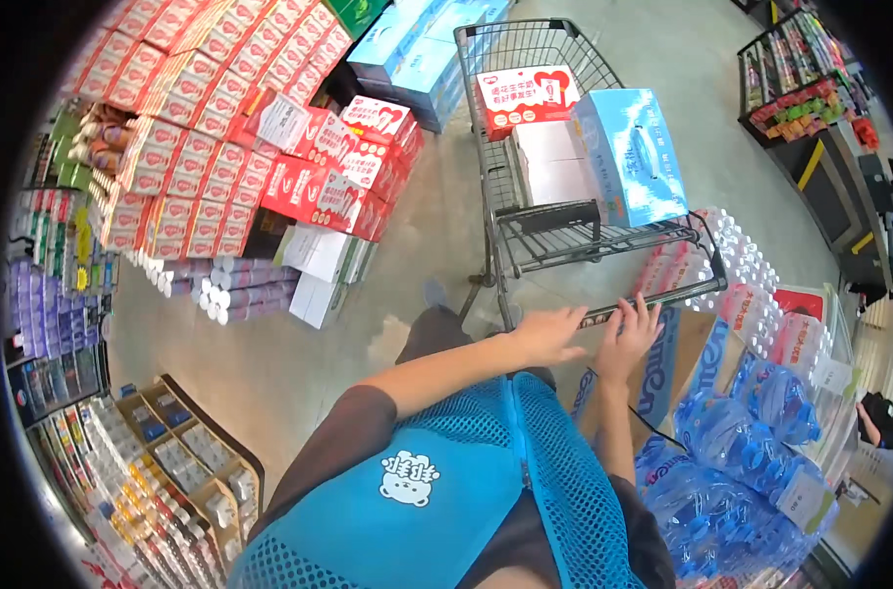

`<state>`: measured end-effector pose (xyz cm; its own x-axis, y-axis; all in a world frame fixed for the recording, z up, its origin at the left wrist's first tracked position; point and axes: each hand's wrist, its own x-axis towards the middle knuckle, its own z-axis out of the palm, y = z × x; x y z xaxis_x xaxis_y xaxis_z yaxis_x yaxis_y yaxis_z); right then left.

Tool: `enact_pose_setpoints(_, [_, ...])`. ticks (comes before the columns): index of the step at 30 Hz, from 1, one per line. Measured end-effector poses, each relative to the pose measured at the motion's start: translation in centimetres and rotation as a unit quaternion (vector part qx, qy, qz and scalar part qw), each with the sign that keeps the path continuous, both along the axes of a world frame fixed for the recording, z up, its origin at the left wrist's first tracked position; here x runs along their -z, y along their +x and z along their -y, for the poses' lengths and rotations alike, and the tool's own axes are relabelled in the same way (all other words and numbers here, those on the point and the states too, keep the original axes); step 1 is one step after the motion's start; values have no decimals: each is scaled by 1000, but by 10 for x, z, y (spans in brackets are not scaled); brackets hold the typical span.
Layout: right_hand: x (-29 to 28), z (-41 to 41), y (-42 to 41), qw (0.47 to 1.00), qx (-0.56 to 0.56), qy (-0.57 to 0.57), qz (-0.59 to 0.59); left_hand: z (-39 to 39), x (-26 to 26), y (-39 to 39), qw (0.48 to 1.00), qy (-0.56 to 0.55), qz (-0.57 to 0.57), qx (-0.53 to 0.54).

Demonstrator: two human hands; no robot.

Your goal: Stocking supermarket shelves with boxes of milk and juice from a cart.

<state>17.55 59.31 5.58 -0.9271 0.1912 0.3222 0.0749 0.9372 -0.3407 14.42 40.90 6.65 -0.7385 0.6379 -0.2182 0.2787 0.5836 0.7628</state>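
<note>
Both hands are at the handlebar of a metal shopping cart (498, 184). My left hand (551, 336) lies near the handle's left end, fingers spread, palm down; whether it touches the bar is unclear. My right hand (630, 335) rests its fingertips on the bar with the fingers apart, not wrapped round it. Inside the cart are a red and white carton (523, 99) at the far end, a pale box (553, 162) nearer, and a tall light-blue carton (634, 158) on the right side by the child-seat frame.
Stacked red and white cartons (328, 169) stand left of the cart, with light-blue cartons (417, 59) beyond. Close on the right are a brown cardboard box (678, 353), large blue-tinted water bottles (726, 442) and shrink-wrapped bottle packs (748, 309). Shelves (181, 449) stand at lower left.
</note>
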Motion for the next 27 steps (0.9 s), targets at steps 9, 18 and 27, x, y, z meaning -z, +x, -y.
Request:
enact_pose_setpoints(9, [10,-37,-36,986,-149,61,44,15,19,14,999,-31,9,-40])
enact_pose_setpoints(18, [15,46,-11,967,-229,104,43,116,12,21,992,-79,-97,-25])
enact_pose_setpoints(27, [-9,142,19,945,-310,-9,109,211,10,41,969,-172,-142,-105])
